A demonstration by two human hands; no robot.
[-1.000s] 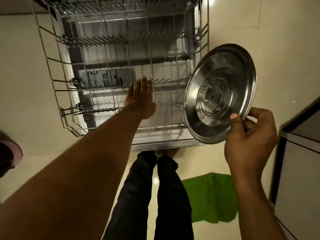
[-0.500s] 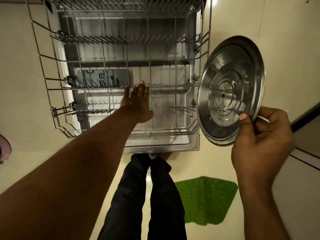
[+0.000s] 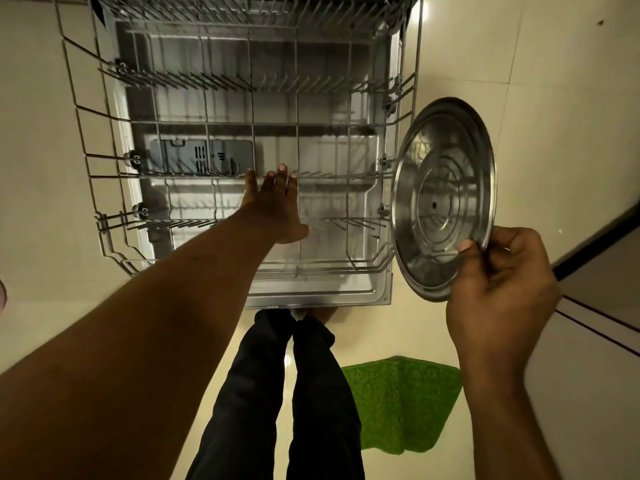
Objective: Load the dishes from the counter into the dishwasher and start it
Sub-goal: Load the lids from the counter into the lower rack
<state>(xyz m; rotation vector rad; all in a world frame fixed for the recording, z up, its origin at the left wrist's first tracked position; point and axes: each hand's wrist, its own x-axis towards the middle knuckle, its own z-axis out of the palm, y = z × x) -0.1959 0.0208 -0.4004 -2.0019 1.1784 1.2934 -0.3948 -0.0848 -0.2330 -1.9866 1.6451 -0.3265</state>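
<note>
One wire rack (image 3: 242, 126) fills most of my view, drawn out over the open dishwasher door (image 3: 311, 292) and spreading ahead of and beneath my left grip (image 3: 273, 209). Nearer to me than both grips, legs in dark trousers (image 3: 277, 393) stand on the pale floor (image 3: 519, 81), and a green mat (image 3: 401, 403) lies below my right grip (image 3: 498, 289). The steel lid (image 3: 445, 199) stands on edge just right of the rack and outside it, ringed face toward the left grip. My right grip clamps its lower rim, thumb (image 3: 465, 245) on the face and fingers curled behind. My left grip is spread flat, fingers straight, over the rack's middle wires; I cannot tell if it touches them.
</note>
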